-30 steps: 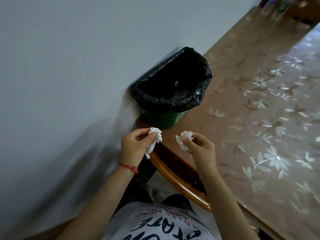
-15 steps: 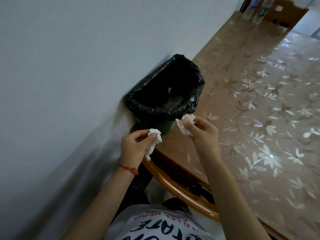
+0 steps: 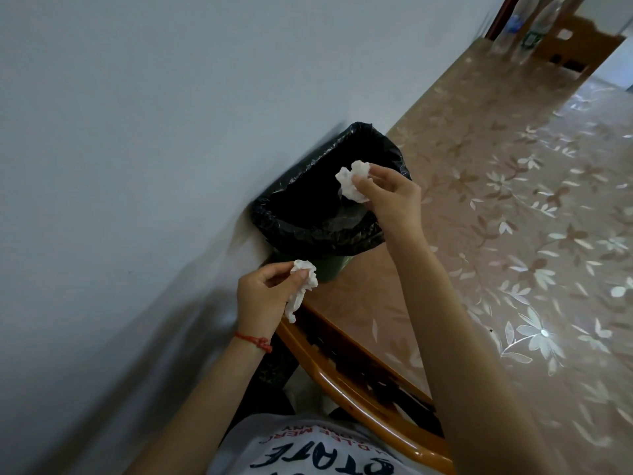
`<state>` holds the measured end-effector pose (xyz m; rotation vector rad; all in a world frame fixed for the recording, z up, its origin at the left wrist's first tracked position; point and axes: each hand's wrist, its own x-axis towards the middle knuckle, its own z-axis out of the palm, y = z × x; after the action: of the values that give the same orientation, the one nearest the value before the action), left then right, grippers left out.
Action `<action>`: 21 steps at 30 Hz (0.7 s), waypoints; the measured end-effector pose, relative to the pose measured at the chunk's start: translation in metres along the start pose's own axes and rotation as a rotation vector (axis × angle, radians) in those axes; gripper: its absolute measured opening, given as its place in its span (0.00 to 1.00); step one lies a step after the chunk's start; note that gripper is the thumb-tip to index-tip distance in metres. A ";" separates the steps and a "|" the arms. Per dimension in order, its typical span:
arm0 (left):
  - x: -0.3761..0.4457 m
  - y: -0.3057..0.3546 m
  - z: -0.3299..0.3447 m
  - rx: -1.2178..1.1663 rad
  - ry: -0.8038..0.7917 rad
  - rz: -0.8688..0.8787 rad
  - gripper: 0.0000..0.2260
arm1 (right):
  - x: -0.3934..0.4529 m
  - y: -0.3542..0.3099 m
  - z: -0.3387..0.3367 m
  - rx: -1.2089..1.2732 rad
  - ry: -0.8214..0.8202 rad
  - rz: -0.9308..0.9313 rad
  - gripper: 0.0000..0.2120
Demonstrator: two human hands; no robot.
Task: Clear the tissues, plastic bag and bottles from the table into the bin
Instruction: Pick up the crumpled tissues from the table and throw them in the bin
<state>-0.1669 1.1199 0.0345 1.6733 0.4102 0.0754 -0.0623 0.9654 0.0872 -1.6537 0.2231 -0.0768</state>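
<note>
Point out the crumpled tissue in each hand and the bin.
Crumpled white tissue in right hand [image 3: 352,181], head view, on its bunched middle.
Crumpled white tissue in left hand [image 3: 305,272], head view, upper wad.
Black-lined green bin [image 3: 308,231], head view, near liner rim.

Lighting: dim, cool daylight, brighter toward the right. Glare: pale sheen on the floral worktop [image 3: 534,255], strongest at the far right edge. Shadow: soft grey smear on the wall [image 3: 137,166] lower left; bin [image 3: 322,234] interior nearly black. Focus: hands [image 3: 394,197] fairly sharp; bottles [image 3: 524,25] at the top right blurred. Distortion: wide-angle lens, wall and worktop lines tilted and stretched toward the corners.
</note>
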 end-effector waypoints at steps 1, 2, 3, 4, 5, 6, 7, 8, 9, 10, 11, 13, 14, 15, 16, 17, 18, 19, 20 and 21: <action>0.000 0.001 -0.001 -0.002 -0.001 0.010 0.04 | 0.000 0.000 -0.001 -0.008 -0.006 0.007 0.15; 0.000 0.002 -0.002 -0.007 -0.002 0.022 0.04 | -0.002 0.001 -0.003 -0.012 -0.017 0.012 0.16; -0.001 0.003 -0.003 -0.012 -0.003 0.036 0.05 | -0.004 0.002 -0.005 -0.013 -0.027 0.011 0.17; -0.001 0.004 -0.003 -0.018 -0.006 0.051 0.07 | -0.007 0.002 -0.006 -0.018 -0.031 0.005 0.17; -0.001 0.006 -0.004 -0.024 -0.011 0.065 0.09 | -0.010 0.003 -0.008 -0.029 -0.028 -0.008 0.17; -0.001 0.008 -0.004 -0.030 -0.018 0.076 0.09 | -0.013 0.003 -0.010 -0.050 -0.021 -0.028 0.17; -0.001 0.011 -0.004 -0.038 -0.024 0.084 0.09 | -0.018 0.004 -0.013 -0.080 -0.012 -0.053 0.17; -0.001 0.013 -0.004 -0.048 -0.028 0.091 0.08 | -0.023 0.005 -0.016 -0.120 0.000 -0.075 0.17; 0.000 0.016 -0.004 -0.057 -0.029 0.098 0.06 | -0.028 0.007 -0.019 -0.168 0.011 -0.096 0.17; 0.001 0.019 -0.004 -0.064 -0.028 0.112 0.06 | -0.034 0.009 -0.022 -0.223 0.017 -0.117 0.17; 0.002 0.023 -0.003 -0.068 -0.030 0.129 0.06 | -0.041 0.011 -0.026 -0.288 0.019 -0.142 0.17; 0.006 0.030 -0.001 -0.072 -0.033 0.164 0.09 | -0.052 0.019 -0.033 -0.486 0.015 -0.245 0.18; 0.008 0.034 0.001 -0.079 -0.036 0.179 0.10 | -0.057 0.024 -0.036 -0.596 0.009 -0.305 0.19; 0.011 0.037 0.002 -0.088 -0.040 0.192 0.10 | -0.062 0.030 -0.038 -0.683 0.001 -0.360 0.19; 0.013 0.040 0.004 -0.092 -0.045 0.207 0.10 | -0.065 0.037 -0.041 -0.751 -0.006 -0.408 0.20; 0.016 0.044 0.006 -0.090 -0.051 0.221 0.10 | -0.069 0.044 -0.044 -0.816 -0.007 -0.453 0.22; 0.019 0.048 0.008 -0.084 -0.057 0.237 0.09 | -0.072 0.051 -0.048 -0.882 -0.010 -0.484 0.23; 0.021 0.052 0.011 -0.077 -0.064 0.253 0.09 | -0.075 0.058 -0.051 -0.945 -0.019 -0.502 0.23; 0.024 0.056 0.014 -0.069 -0.070 0.275 0.09 | -0.078 0.064 -0.053 -0.998 -0.029 -0.509 0.23; 0.027 0.061 0.017 -0.063 -0.077 0.292 0.09 | -0.081 0.068 -0.055 -1.040 -0.034 -0.512 0.22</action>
<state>-0.1234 1.1073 0.0861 1.6583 0.1026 0.2365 -0.1582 0.9215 0.0322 -2.7156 -0.2486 -0.3658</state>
